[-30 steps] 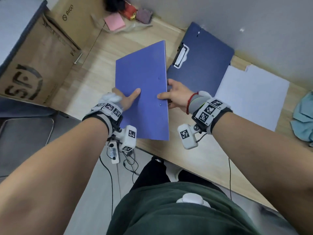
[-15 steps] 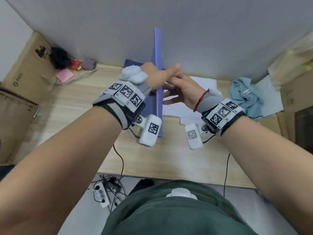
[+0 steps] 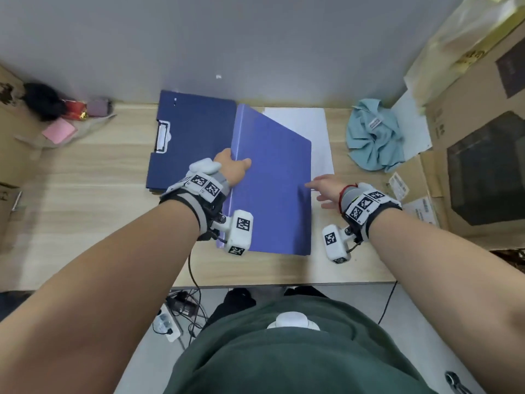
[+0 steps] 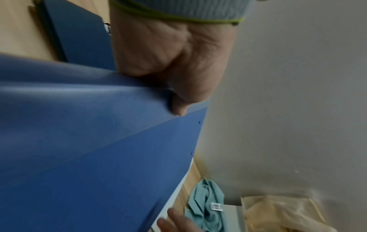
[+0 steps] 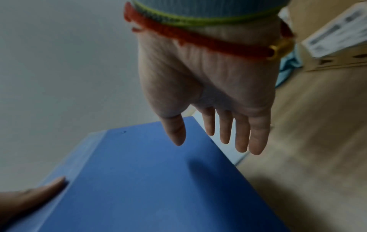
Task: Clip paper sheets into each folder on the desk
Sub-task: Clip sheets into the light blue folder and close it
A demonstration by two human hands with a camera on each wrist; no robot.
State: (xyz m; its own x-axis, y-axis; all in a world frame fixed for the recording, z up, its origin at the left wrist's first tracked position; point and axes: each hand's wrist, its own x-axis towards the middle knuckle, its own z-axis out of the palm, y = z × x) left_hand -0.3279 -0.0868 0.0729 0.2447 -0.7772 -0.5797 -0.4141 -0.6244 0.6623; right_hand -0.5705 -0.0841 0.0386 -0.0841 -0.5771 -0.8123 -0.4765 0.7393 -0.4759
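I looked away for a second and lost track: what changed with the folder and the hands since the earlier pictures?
The light folder went from flat to upright on edge, then came down over the paper. The left hand still grips its spine edge; the right hand has let go and hovers open beside it. The dark folder stayed put.

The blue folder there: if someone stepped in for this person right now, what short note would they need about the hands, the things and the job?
Left hand: its grip is on the left edge of the lighter blue folder, thumb on the cover; the folder is closed and tilted over the desk.
Right hand: open, fingers straight, holding nothing, at the folder's right edge.
Dark blue clipboard folder: flat at the back left, clip showing, no paper seen in it.
White paper sheets: flat on the desk, partly under the lifted folder.
Done: no sheet visibly clipped.
Left: open each folder and clip sheets in.
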